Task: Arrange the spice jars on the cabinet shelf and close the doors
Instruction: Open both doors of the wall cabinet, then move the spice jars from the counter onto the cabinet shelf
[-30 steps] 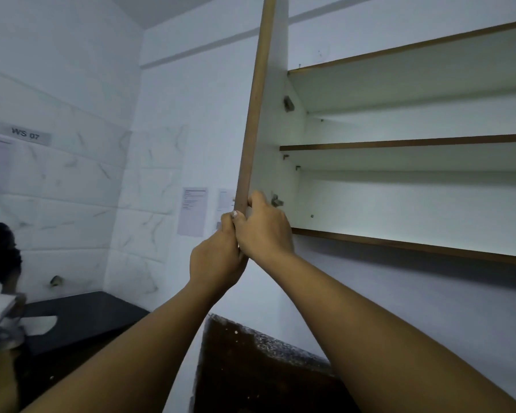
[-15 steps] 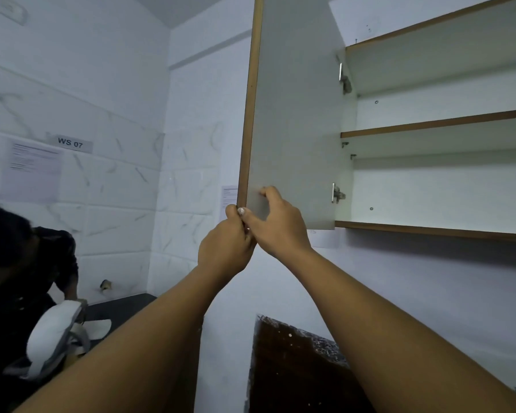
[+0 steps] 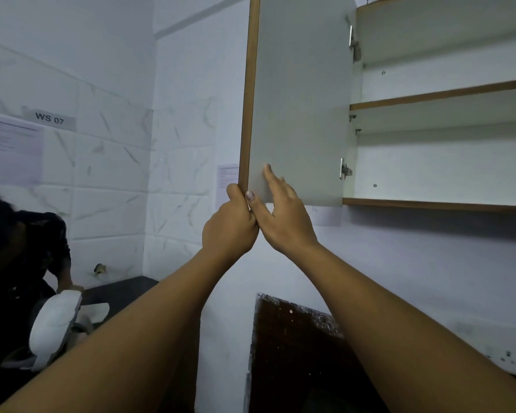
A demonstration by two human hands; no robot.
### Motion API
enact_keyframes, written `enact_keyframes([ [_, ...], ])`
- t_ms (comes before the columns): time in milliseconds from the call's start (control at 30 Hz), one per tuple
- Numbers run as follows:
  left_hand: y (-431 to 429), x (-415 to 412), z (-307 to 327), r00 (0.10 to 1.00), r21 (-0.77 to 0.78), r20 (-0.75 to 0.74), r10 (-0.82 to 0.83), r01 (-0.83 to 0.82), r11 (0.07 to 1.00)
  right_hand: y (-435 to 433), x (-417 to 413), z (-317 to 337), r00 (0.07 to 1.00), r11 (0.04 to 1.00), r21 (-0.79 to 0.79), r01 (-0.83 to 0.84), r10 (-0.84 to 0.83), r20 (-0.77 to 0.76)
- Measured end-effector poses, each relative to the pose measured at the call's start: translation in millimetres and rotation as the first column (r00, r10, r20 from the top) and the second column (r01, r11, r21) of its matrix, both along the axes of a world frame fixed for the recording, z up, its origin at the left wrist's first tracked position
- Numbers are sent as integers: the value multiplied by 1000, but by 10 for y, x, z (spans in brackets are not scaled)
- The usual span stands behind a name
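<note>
Two grips low on cabinet door (image 3: 301,99): left grip (image 3: 230,225) clamped round edge (right grip (image 3: 283,216) flat, unclenched).

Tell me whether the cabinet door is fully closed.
No, the cabinet door stands open with the shelves showing, the left hand gripping its lower corner.

cabinet door (image 3: 301,99): 1 | hinges (image 3: 345,170): 2 | shelves (image 3: 441,95): 2 | hands: 2, left hand (image 3: 230,225), right hand (image 3: 283,222) | paper sheets (image 3: 12,150) on walls: 3 | label (image 3: 49,118): 1 | other person (image 3: 18,248): 1
</note>
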State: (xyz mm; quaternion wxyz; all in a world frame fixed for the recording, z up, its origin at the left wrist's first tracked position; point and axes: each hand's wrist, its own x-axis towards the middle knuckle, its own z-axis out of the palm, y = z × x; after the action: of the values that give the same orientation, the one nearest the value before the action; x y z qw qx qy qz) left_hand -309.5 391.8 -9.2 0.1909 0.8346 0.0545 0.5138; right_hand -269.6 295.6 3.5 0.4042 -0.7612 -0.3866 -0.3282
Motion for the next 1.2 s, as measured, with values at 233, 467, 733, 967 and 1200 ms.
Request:
enact_keyframes([
  [233,-153,115,-808,996,59,-86,-27,32,998,-393,168,-784,989,950,-279,138,-147,-12],
  [467,-278,53,-2202,922,-1,-380,-74,80,997,-849,337,-2349,921,909,-414,49,-201,-333],
  [733,-741,-169,-3730,666,-285,-679,-309,149,947,-1440,212,-3909,768,782,-603,-156,-288,-573],
  [967,-1183,-389,-4451,475,-489,-710,-519,198,850,-1888,-2,-4591,549,781,-494,-382,-238,-801],
  [1200,-1391,-384,-4677,405,-592,-715,-570,83,801,-1974,-63,-4838,349,829,-275,-487,-105,-931],
])
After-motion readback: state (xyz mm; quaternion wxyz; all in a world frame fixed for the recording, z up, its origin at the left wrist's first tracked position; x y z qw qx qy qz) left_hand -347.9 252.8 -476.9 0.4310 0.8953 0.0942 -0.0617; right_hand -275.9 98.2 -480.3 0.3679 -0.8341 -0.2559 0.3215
